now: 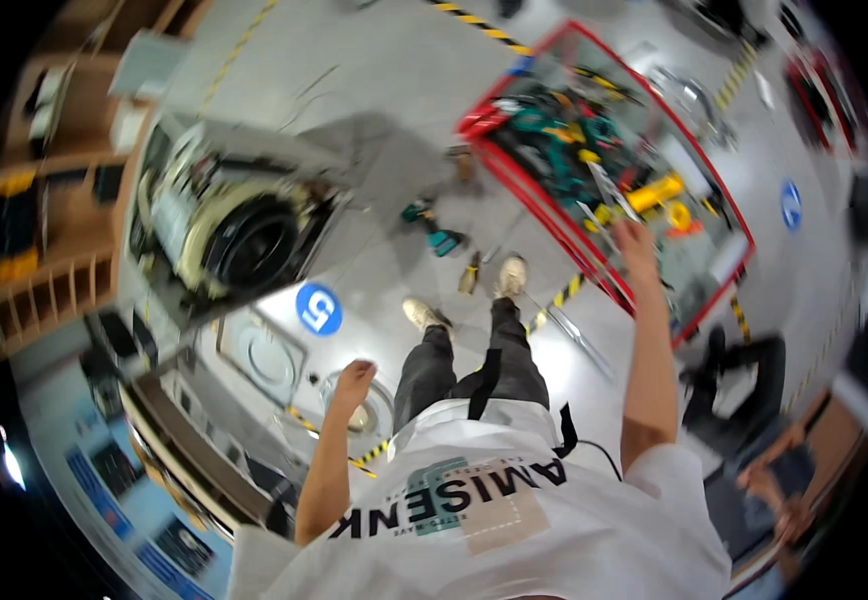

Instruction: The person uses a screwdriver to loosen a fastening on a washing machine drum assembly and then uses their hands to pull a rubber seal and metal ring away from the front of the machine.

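My right hand point(636, 248) is over the near side of a red-framed tool cart point(724, 205). Its fingers look closed at the end of a long silver tool point(596, 226), whose exact kind is blurred. Another silver strip point(614, 190) lies close by, among yellow and green tools. A yellow cylindrical tool point(654, 194) is just beyond the hand. My left hand point(357, 378) hangs low at my left side, fingers curled, with nothing showing in it. Beneath it on the floor is a round, pale, glassy part point(374, 408).
An opened front-loading washing machine point(254, 245) stands left. On the floor before my shoes lie a green-black cordless drill point(437, 232) and yellow-handled pliers point(469, 273). A detached panel point(259, 352) lies below the machine. Another person's hands point(779, 495) show at lower right, beside a black chair point(739, 385).
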The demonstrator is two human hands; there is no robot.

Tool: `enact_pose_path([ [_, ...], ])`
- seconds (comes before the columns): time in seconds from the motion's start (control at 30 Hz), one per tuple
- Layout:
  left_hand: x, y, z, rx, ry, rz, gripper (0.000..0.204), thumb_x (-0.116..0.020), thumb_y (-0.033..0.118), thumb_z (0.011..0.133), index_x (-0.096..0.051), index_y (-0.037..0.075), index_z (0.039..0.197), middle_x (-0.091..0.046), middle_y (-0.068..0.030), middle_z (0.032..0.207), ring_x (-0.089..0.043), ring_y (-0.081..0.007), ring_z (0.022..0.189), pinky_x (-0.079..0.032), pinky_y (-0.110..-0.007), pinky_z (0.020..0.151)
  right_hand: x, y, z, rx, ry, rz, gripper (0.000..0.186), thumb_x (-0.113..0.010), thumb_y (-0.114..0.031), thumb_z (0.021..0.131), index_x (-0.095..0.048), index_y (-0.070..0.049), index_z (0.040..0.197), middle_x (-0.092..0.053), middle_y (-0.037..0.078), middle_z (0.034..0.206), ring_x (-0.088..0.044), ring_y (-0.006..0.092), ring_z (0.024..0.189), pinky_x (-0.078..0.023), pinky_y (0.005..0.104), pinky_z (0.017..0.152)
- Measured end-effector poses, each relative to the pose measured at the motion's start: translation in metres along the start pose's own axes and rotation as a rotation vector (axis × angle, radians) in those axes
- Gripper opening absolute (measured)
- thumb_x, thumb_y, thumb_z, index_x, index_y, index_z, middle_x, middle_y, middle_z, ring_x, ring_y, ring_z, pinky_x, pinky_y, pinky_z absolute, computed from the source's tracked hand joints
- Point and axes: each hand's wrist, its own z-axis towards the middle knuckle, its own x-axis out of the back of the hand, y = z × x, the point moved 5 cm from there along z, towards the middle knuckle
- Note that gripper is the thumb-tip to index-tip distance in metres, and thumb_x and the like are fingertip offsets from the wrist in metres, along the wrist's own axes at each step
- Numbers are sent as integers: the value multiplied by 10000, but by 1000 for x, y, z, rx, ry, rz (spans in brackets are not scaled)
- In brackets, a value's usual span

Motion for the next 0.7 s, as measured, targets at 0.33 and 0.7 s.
enact_pose_path([
  [0.33, 1, 37, -40, -227, 5, -128, 369, -648, 311, 977, -668, 11, 1192, -705, -144, 1095, -670, -242, 991, -530, -355, 876, -35, -83, -120, 37, -90, 387, 278, -598, -261, 1034, -567, -99, 810, -451, -71, 658, -402, 35, 571, -293, 206, 510],
  [0.7, 133, 80, -78, -444, -230, -1200, 457, -518, 450, 1048, -602, 66, 1282, -655, -119, 1187, -611, -215, 1064, -482, -337, 953, -322, -210, -360, -17, -814, 219, 131, -631, -172, 1005, -636, -50, 955, -575, -31, 714, -521, 52, 616, -406, 200, 574],
])
